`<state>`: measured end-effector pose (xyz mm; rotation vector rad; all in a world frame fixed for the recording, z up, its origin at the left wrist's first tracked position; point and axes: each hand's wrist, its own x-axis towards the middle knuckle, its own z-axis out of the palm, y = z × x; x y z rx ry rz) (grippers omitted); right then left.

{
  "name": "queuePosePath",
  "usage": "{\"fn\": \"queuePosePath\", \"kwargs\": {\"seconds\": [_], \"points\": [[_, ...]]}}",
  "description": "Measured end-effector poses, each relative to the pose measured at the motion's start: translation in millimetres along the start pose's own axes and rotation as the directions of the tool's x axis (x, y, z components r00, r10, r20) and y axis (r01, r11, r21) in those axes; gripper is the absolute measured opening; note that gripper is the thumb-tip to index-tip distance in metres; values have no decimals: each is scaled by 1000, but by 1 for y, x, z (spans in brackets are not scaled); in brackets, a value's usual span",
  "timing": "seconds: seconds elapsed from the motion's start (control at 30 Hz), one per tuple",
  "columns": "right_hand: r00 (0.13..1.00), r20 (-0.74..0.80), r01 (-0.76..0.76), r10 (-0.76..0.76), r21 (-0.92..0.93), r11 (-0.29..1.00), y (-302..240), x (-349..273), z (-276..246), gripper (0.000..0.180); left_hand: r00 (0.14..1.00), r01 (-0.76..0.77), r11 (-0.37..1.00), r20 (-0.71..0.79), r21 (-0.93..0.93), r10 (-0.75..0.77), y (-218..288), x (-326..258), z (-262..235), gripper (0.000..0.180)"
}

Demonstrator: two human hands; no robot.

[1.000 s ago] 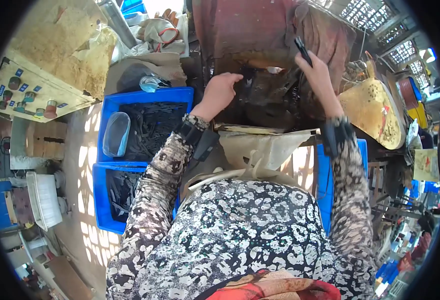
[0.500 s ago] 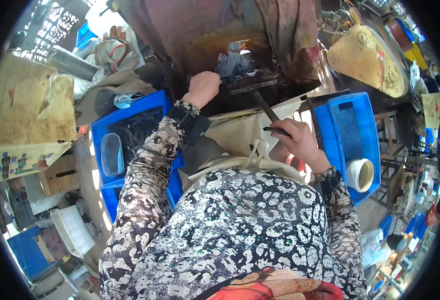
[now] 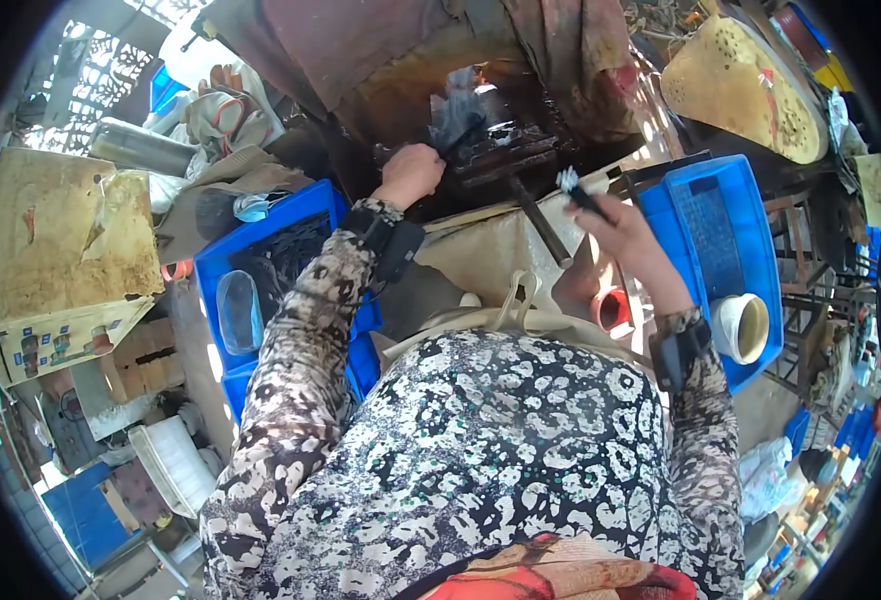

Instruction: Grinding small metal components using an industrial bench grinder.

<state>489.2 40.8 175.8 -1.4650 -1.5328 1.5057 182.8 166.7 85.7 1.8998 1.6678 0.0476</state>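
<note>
My right hand (image 3: 626, 232) holds a small brush (image 3: 586, 198) with a dark handle and pale bristles pointing up and to the left. It is apart from the metal lever (image 3: 541, 222), which slopes toward me from a dark flat clamp (image 3: 506, 168) on the machine. At the machine's left side my left hand (image 3: 413, 176) is closed, knuckles up. A thin dark piece shows by its fingertips, too unclear to name. Bluish smoke or thin film (image 3: 454, 112) stands above the clamp, beside a bright shiny spot.
A blue crate (image 3: 211, 262) with dark strips and a clear oval container stands at left. At right, a blue bin (image 3: 769, 270) holds a white cup (image 3: 741, 328). Brown cloth (image 3: 381, 45) drapes over the machine, and a pale apron (image 3: 461, 250) spreads before me. An orange-red ring-shaped thing (image 3: 612, 310) lies near my right forearm.
My right hand has left the lever and moved right and up, brush bristles now in sight. The lever's end is bare. My left hand stays almost where it was.
</note>
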Motion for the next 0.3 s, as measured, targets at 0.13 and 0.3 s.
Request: {"fn": "queuePosePath", "kwargs": {"seconds": [0.13,0.3], "points": [[999,-33,-30,44,350,936,-13,33,-18,25,999,25,885,-26,-465,-42,26,-23,-27,24],[998,-53,63,-36,720,691,-23,78,3,31,986,-122,833,-161,-539,41,62,-52,-41,29]]}}
